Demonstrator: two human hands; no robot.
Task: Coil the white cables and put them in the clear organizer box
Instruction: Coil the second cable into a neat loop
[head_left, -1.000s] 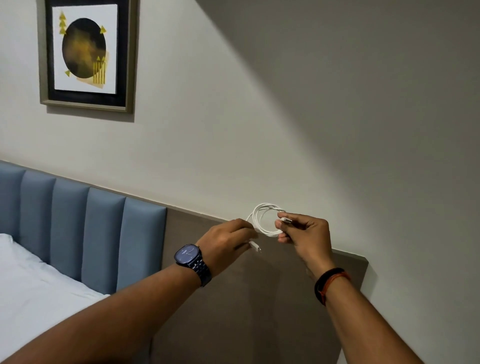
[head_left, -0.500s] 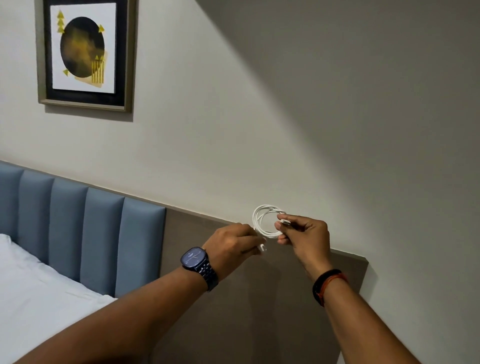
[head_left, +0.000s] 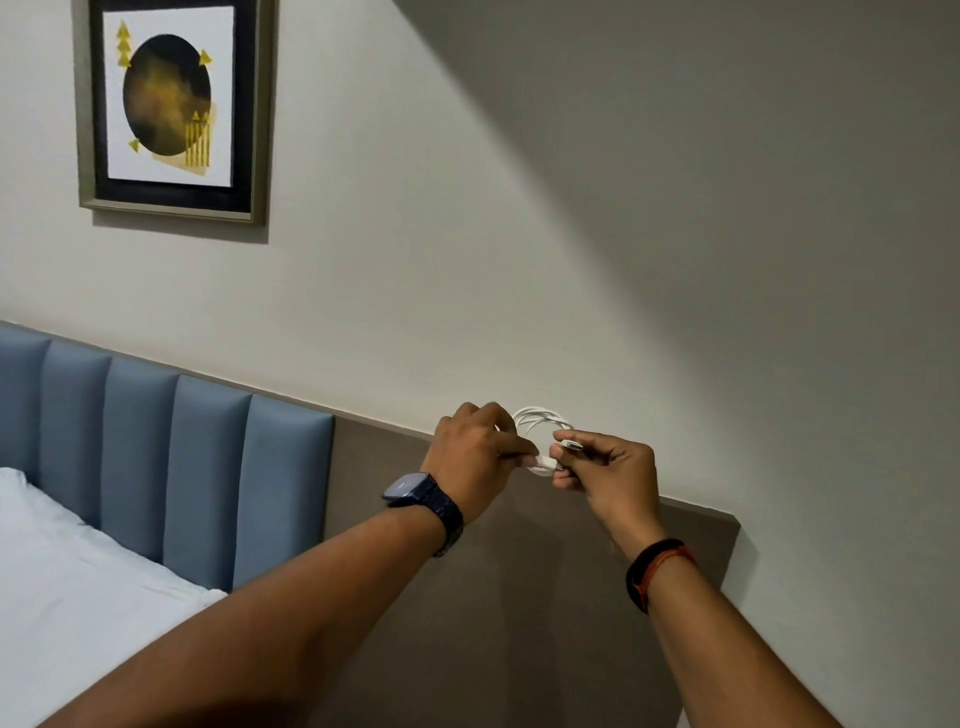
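Head view: both hands raised before wall, above headboard (head_left: 519, 597). Right hand (head_left: 608, 475) pinches cable (head_left: 537, 418) coil at its side, thumb pressing one plug flat so loops cannot spring open. Left hand (head_left: 478, 457) closed around coil's other side, fingertips apparently gripping loose plug end, likely to tuck it through and lock coil. Coil held in air between hands, upright, small and tight. Coiling looks nearly done. Box not in view. Watch (head_left: 423, 499) on left wrist.
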